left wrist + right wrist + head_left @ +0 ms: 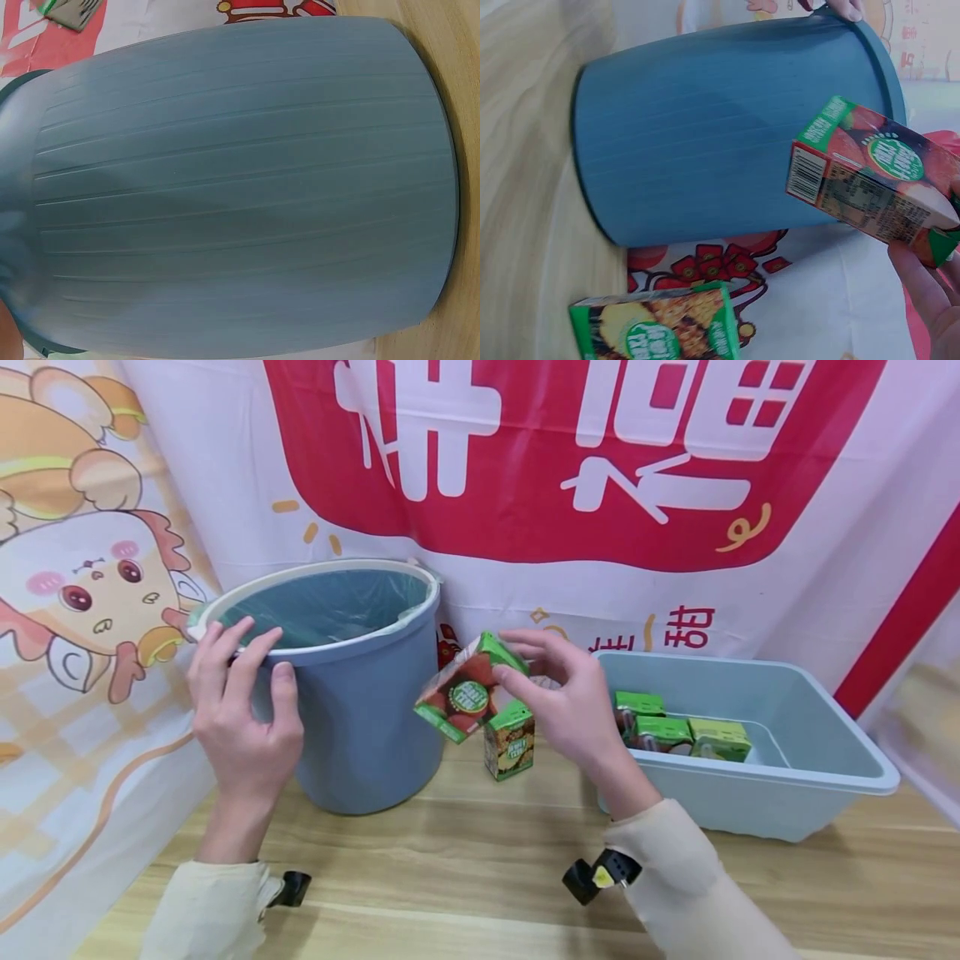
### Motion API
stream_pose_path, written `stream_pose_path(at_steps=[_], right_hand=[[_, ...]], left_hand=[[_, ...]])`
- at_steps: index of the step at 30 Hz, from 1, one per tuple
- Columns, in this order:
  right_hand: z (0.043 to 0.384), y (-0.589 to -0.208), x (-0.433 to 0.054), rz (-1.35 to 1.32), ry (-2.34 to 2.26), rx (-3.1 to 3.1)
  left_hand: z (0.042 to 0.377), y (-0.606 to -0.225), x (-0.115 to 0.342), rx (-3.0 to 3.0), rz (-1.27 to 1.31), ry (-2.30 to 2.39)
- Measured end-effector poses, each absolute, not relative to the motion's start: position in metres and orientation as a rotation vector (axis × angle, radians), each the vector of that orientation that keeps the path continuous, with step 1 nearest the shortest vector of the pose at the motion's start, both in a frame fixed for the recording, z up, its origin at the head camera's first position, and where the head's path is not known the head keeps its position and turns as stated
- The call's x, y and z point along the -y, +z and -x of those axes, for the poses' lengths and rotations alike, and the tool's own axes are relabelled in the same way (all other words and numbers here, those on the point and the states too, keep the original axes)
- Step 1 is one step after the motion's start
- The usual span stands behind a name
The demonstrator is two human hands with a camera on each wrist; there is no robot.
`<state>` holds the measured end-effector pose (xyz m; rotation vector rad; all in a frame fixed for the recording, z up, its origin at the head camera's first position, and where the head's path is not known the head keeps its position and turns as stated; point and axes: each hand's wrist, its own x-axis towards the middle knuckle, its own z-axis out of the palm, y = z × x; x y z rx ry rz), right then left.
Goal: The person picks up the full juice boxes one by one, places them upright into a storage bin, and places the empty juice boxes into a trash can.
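My right hand (pixel 558 693) pinches a red and green juice box (pixel 468 692) by its top end, tilted in the air beside a blue trash can (pixel 367 727). In the right wrist view the same juice box (pixel 877 176) shows its barcode side. My left hand (pixel 243 710) rests at the near left rim of the can, fingers over the edge and not curled tightly. A thin clear bag lines the can. Below the held box, a second juice box (pixel 512 747) with a brown and yellow print stands upright on the table.
To the right a light blue bin (pixel 757 793) holds several green-topped juice boxes (pixel 663 733) at its left end. A printed cloth (pixel 510 518) hangs behind everything, and another cartoon cloth (pixel 97 635) lines the left side. The table (pixel 442 868) has a wood-grain top.
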<state>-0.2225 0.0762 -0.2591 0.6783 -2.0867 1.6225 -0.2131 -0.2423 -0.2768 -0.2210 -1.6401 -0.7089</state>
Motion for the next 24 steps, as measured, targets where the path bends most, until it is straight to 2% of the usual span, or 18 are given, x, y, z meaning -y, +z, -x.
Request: stream_pose_path(at_steps=[24], right_hand=[[0.221,-0.221,-0.042,-0.739,1.755,1.498]], left_hand=[[0.212,-0.278,0.243,1.635,0.230,-0.705]])
